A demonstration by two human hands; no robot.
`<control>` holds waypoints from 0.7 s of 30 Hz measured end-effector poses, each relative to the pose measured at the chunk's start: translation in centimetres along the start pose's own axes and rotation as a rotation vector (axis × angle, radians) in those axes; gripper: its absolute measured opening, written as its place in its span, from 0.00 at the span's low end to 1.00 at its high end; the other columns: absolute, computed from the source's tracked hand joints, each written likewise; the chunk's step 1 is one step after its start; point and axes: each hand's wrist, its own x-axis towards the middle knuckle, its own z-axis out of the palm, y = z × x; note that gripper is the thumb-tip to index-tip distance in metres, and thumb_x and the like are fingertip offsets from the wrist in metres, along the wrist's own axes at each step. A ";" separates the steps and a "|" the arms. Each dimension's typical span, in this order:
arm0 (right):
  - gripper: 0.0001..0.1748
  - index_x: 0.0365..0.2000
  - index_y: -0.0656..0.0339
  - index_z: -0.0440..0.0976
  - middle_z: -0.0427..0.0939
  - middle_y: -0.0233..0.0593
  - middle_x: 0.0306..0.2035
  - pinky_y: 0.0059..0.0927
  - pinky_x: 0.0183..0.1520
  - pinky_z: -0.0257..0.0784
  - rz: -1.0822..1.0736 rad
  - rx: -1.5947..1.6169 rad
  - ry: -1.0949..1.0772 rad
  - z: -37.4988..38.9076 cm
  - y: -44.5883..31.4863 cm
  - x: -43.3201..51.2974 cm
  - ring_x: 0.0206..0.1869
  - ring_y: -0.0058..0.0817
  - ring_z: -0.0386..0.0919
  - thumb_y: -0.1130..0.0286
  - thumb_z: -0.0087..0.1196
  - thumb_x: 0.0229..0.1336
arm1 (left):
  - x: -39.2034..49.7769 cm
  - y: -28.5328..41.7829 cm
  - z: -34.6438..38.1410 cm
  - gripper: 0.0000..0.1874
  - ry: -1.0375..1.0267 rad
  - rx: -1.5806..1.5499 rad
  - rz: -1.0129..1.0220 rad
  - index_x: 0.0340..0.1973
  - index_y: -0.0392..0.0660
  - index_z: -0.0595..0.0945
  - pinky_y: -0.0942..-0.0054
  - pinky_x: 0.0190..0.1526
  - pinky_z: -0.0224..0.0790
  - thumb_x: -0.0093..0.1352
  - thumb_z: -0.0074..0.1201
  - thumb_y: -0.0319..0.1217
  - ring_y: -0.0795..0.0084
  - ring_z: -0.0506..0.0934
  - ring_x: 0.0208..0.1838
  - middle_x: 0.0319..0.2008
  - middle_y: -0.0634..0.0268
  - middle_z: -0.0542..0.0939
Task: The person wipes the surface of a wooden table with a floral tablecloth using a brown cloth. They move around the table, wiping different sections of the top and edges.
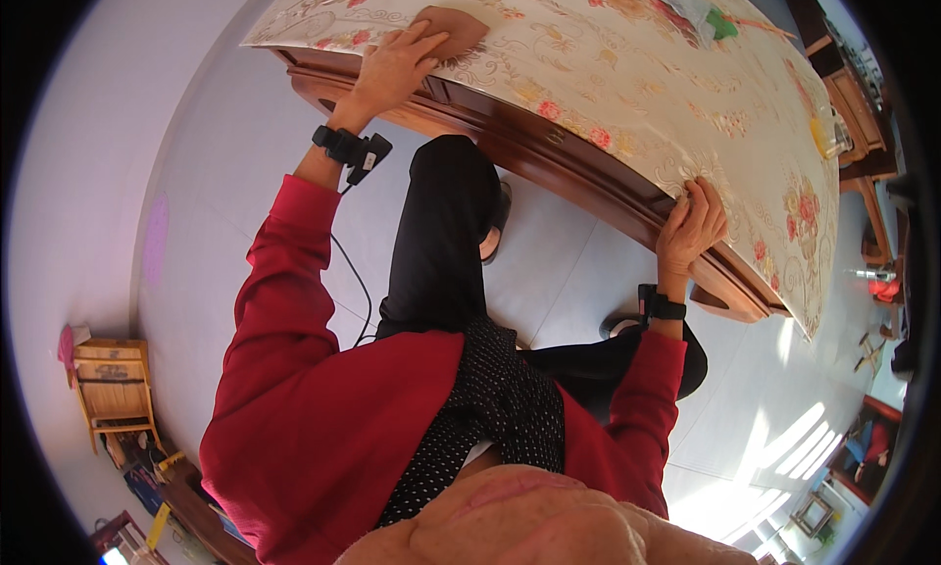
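My left hand (393,69) lies over a brown cloth (459,34), its fingers spread across the near part of it. The cloth sits flat on a cream floral tablecloth (610,58), close to the table's front edge. Further along the same edge, my right hand (691,223) touches the tablecloth with curled fingers; whether they pinch it is hidden. Under the covering runs the dark wooden front of the table (559,135), with a small metal fitting. Each wrist wears a black strapped device.
A clear plastic bag with something green (695,17) lies on the far tabletop. A glass jug of yellow liquid (831,135) stands near the right end. A black cable (360,278) hangs below my left wrist. A small wooden chair (114,381) stands by the wall.
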 end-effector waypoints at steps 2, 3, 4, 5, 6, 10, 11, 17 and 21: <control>0.12 0.46 0.53 0.78 0.79 0.32 0.53 0.38 0.62 0.59 -0.009 0.003 -0.001 -0.1 -0.1 0.0 0.56 0.35 0.74 0.68 0.53 0.62 | -0.4 -2.7 0.1 0.24 0.038 0.020 -0.037 0.66 0.62 0.74 0.51 0.63 0.67 0.73 0.51 0.38 0.53 0.71 0.66 0.70 0.67 0.69; 0.12 0.46 0.53 0.78 0.79 0.32 0.53 0.39 0.62 0.59 -0.009 0.003 -0.008 -0.1 -0.1 0.0 0.56 0.35 0.74 0.68 0.53 0.63 | -0.5 -4.0 0.2 0.24 0.032 0.049 -0.066 0.65 0.62 0.74 0.52 0.63 0.67 0.73 0.51 0.38 0.53 0.71 0.66 0.69 0.67 0.70; 0.13 0.47 0.53 0.78 0.78 0.32 0.54 0.39 0.61 0.59 -0.015 -0.005 -0.012 -0.2 -0.1 0.0 0.56 0.36 0.73 0.68 0.52 0.63 | -0.5 -5.5 0.3 0.24 0.020 0.040 -0.101 0.65 0.60 0.75 0.53 0.64 0.67 0.73 0.51 0.38 0.53 0.71 0.66 0.70 0.67 0.69; 0.13 0.47 0.54 0.78 0.78 0.33 0.54 0.39 0.62 0.59 -0.016 -0.006 -0.017 -0.2 -0.1 0.0 0.56 0.36 0.73 0.68 0.52 0.63 | -0.5 -7.0 0.4 0.24 0.013 0.049 -0.124 0.65 0.60 0.75 0.53 0.64 0.66 0.73 0.51 0.38 0.52 0.71 0.66 0.70 0.66 0.69; 0.13 0.47 0.54 0.78 0.78 0.33 0.54 0.40 0.62 0.59 -0.016 -0.008 -0.023 -0.2 0.0 -0.1 0.57 0.36 0.73 0.68 0.52 0.64 | -0.7 -8.6 0.6 0.24 0.002 0.073 -0.145 0.65 0.59 0.75 0.53 0.64 0.66 0.73 0.51 0.38 0.51 0.71 0.66 0.70 0.66 0.69; 0.13 0.48 0.55 0.77 0.78 0.34 0.55 0.41 0.63 0.58 -0.041 -0.009 -0.019 0.0 0.2 -0.2 0.58 0.37 0.73 0.68 0.51 0.65 | -1.1 -16.2 2.2 0.24 0.039 0.053 -0.210 0.66 0.63 0.74 0.44 0.63 0.65 0.74 0.48 0.43 0.49 0.71 0.66 0.71 0.70 0.67; 0.14 0.49 0.55 0.77 0.78 0.34 0.55 0.41 0.63 0.58 -0.048 -0.010 -0.019 0.1 0.3 -0.2 0.58 0.37 0.73 0.68 0.51 0.65 | -1.2 -18.2 2.6 0.24 0.043 0.048 -0.219 0.66 0.66 0.73 0.41 0.61 0.64 0.74 0.47 0.46 0.50 0.70 0.67 0.72 0.75 0.66; 0.13 0.48 0.57 0.77 0.79 0.38 0.54 0.42 0.61 0.60 -0.061 -0.012 -0.006 0.4 0.4 -0.3 0.56 0.39 0.75 0.68 0.48 0.66 | -1.6 -26.3 3.7 0.24 0.083 0.002 -0.250 0.65 0.58 0.74 0.47 0.63 0.64 0.74 0.47 0.43 0.44 0.72 0.63 0.69 0.63 0.69; 0.14 0.47 0.57 0.77 0.79 0.37 0.53 0.41 0.59 0.61 -0.076 -0.048 0.026 0.9 0.3 -0.3 0.54 0.40 0.75 0.66 0.45 0.68 | -1.4 -31.8 3.9 0.23 0.125 0.035 -0.238 0.64 0.54 0.75 0.55 0.63 0.67 0.74 0.47 0.41 0.45 0.75 0.61 0.64 0.53 0.74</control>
